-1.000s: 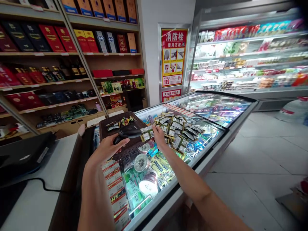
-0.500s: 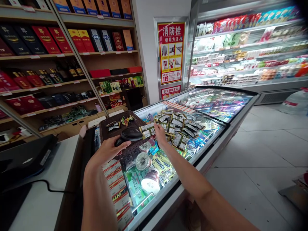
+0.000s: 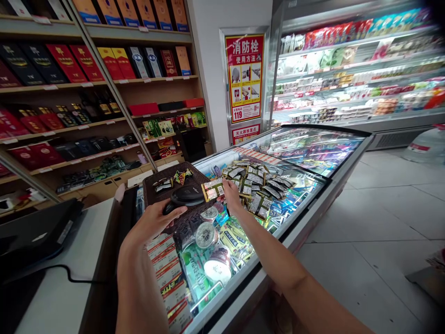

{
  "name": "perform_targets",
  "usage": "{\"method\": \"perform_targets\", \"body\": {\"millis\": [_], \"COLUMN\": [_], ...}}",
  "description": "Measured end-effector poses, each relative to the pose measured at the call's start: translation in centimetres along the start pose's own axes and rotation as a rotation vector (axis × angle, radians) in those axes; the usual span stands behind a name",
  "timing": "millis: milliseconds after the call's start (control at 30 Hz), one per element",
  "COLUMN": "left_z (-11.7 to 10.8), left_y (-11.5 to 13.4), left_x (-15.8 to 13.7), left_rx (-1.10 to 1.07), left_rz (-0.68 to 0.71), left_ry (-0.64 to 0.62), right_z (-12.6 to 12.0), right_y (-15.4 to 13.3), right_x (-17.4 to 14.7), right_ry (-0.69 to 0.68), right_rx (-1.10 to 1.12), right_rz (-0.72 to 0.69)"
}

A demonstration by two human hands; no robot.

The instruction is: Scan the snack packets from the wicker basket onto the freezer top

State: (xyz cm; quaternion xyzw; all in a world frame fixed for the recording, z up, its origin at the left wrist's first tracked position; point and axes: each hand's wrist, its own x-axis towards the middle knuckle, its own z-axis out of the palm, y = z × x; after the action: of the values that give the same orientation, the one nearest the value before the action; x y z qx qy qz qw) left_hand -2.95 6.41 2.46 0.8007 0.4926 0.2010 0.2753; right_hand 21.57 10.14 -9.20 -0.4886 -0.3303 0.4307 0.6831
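Observation:
A black barcode scanner (image 3: pixel 187 195) is gripped by its handle in my left hand (image 3: pixel 153 220), with its head pointing right. In front of it, my right hand (image 3: pixel 231 194) pinches a small snack packet (image 3: pixel 212 189), its printed side towards the scanner and a reddish glow on it. Below the scanner lies a dark brown woven tray (image 3: pixel 150 185) with a few snack packets (image 3: pixel 183 176) in it. Just beyond my right hand, a pile of similar packets (image 3: pixel 256 176) is spread on the glass top of a chest freezer (image 3: pixel 299 204).
Under the glass are ice cream tubs (image 3: pixel 206 234) and wrapped ices. At the left stands a white counter (image 3: pixel 73 264) with a black device (image 3: pixel 41 227) and a cable. Shelves of boxed goods (image 3: pixel 146 60) line the back; a lit refrigerated display (image 3: pixel 347 69) stands at the right.
A reddish light now shows on the packet in my right hand. My left hand and the scanner have shifted very slightly left; the grip of both hands is the same.

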Motion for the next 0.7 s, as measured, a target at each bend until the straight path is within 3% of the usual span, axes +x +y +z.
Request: {"method": "perform_targets", "body": {"millis": [700], "left_z": [-0.47], "left_y": [0.83], "left_x": [-0.51], "left_rx": [-0.148], "left_rz": [-0.070], "left_ry": [0.048], "right_z": [-0.08], "right_y": [-0.04], "right_x": [0.22], "right_ry": [0.000], "right_rx": [-0.033], "right_rz": [0.021]}}
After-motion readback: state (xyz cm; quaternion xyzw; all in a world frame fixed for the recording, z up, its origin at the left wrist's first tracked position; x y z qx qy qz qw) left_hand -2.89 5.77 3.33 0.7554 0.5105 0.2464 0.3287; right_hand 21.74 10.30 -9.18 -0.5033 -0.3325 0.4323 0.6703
